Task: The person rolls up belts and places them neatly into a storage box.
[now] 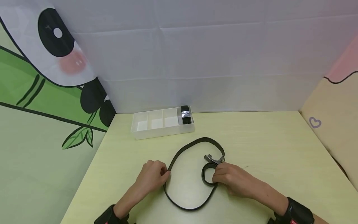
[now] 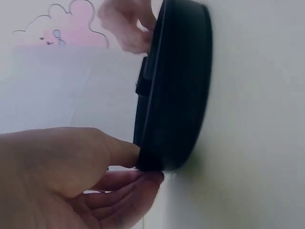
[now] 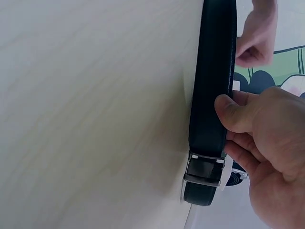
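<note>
Dark bands [image 1: 295,211] encircle both wrists at the near side of the counter [image 1: 268,140]; the left hand [image 1: 152,175] pinches the left side of a black belt [image 3: 214,62] between thumb and fingertips; the right hand [image 1: 233,179] is likewise closed in a pinch on the belt's right side, just beside the metal buckle [image 3: 204,180]. The belt stands on edge on the counter between the hands, forming one large loop with a smaller coil at its right side; the buckle lies beyond this coil. Farther back stands a translucent compartmented tray [image 1: 162,133]; its rightmost compartment holds a dark item [image 1: 185,119] with a silvery band; a pale sheet [image 1: 195,62] hangs behind.
</note>
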{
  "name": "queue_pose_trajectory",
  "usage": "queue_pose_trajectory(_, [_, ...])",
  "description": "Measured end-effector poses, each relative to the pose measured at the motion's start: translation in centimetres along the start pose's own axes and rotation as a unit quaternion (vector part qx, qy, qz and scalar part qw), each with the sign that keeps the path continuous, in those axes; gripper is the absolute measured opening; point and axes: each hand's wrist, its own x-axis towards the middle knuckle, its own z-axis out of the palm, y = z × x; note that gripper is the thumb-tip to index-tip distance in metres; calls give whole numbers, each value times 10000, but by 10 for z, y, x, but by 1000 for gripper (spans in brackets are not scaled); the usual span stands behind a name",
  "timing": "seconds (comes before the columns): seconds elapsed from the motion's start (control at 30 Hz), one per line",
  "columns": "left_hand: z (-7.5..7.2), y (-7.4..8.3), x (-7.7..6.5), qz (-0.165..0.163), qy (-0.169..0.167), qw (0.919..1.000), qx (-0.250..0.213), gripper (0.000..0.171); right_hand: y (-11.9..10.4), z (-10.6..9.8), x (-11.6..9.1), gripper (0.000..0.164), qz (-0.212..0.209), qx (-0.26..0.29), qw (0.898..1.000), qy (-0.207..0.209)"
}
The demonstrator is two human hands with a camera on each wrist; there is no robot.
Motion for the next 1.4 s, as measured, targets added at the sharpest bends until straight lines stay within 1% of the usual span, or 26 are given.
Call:
queue_pose_trajectory(0.1, [5,1,29,263,92,9995,122,26,1,-1,2,45,-2,48,10000,-65])
queue_pose_trajectory(0.17, [8,5,50,417,104,9989,182,27,2,-2,3,44,-16,38,9999,-111])
queue_pose_trajectory(0.27, [16,13,82,689,175,9971,287,30,3,-3,5,42,-38,7,9999,-157])
queue_pose_trajectory(0.37, [25,24,109,936,272,9947,325,30,4,-2,8,40,-58,-37,9998,-166])
queue_pose_trajectory(0.47, [36,33,128,1076,311,9934,231,25,5,0,10,39,-82,-91,9998,-161])
queue_pose_trajectory(0.57, [46,40,137,1161,276,9928,110,20,6,3,12,39,-59,-176,9998,-118])
queue_pose_trajectory(0.67, [48,44,137,1187,161,9928,-97,14,5,6,14,39,71,-245,9996,-75])
queue_pose_trajectory(0.73, [45,44,131,1187,90,9924,-303,14,6,7,15,40,189,-303,9994,-46])
queue_pose_trajectory(0.77, [42,43,127,1161,57,9924,-405,17,6,6,15,40,251,-333,9991,-45])
queue_pose_trajectory(0.87, [33,37,112,1015,68,9930,-597,25,9,5,16,43,448,-408,9982,-47])
queue_pose_trajectory(0.93, [28,32,100,839,158,9947,-567,23,11,5,16,45,568,-430,9974,-67])
queue_pose_trajectory(1.0, [21,28,87,569,182,9968,-523,15,14,5,17,46,673,-439,9967,-67])
queue_pose_trajectory(1.03, [19,26,81,449,142,9975,-535,14,15,5,17,45,725,-440,9964,-59])
queue_pose_trajectory(1.07, [17,25,75,348,54,9978,-557,17,17,4,16,44,785,-430,9960,-47])
queue_pose_trajectory(1.1, [16,24,69,252,-71,9979,-595,22,18,4,16,43,839,-414,9956,-36])
queue_pose_trajectory(1.17, [15,24,60,166,-342,9968,-705,32,21,4,16,40,948,-357,9949,-15])
queue_pose_trajectory(1.23, [17,23,56,189,-546,9954,-770,40,24,4,16,38,1026,-267,9944,-18])
queue_pose_trajectory(1.27, [18,23,55,215,-573,9951,-780,42,25,4,16,39,1048,-232,9942,-34])
queue_pose_trajectory(1.33, [20,22,56,246,-522,9954,-761,45,26,4,17,39,1037,-145,9945,-65])
queue_pose_trajectory(1.4, [21,21,61,250,-416,9963,-702,48,26,6,17,40,941,-84,9955,-86])
